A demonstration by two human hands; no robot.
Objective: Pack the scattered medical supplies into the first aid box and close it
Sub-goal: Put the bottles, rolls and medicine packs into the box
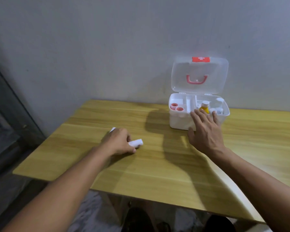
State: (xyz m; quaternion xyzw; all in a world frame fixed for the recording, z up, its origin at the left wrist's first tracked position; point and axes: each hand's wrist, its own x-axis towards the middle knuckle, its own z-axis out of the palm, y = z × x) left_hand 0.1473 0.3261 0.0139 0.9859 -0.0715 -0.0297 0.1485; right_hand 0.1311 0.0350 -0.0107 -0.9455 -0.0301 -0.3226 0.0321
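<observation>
A white first aid box (178, 122) stands at the back right of the table, its clear lid (199, 76) upright and open, with a red handle and red cross label. Inside lie two red-and-white tape rolls (177, 107), a yellow bottle (205, 108) and small white containers (218, 106). My right hand (205, 131) hovers with fingers spread against the box's front wall. My left hand (120, 142) is closed over white rolled bandages (136, 142) on the table's left middle; a second white end (112, 129) pokes out behind the fingers.
The wooden table (157, 164) stands against a grey wall. A dark frame leans at the far left. Below the table's near edge I see my knees and the floor.
</observation>
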